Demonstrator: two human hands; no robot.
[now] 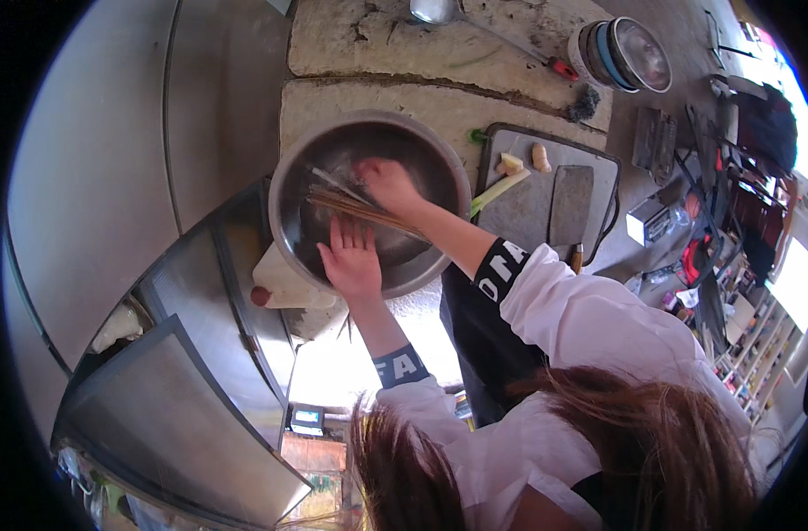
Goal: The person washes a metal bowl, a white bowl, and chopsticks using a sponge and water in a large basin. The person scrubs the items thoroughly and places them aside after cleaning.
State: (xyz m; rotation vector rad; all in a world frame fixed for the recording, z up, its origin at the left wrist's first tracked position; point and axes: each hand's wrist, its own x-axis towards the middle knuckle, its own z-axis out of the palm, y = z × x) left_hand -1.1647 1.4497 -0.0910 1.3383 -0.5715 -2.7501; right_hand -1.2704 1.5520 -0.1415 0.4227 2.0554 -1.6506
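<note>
A wide metal basin (278,177) stands in front of me, with a bundle of thin brown chopsticks (346,206) slanting across its inside. A few paler sticks (336,184) lie at an angle beside the bundle. My left hand (352,261) is over the near side of the basin, palm up and fingers stretched out, with the fingertips at the bundle's lower edge. On the other side of the bundle is my right hand (388,183), its fingers bent and smeared by motion. The right wrist hides part of the chopsticks.
Right of the basin, a cutting board (519,217) holds a cleaver (570,205), ginger pieces (541,157) and a pale green stalk (503,191). Beyond are a red-handled ladle (435,11), stacked bowls (641,57) and a dark scrubber (585,104). A white jug (290,281) is left of the basin.
</note>
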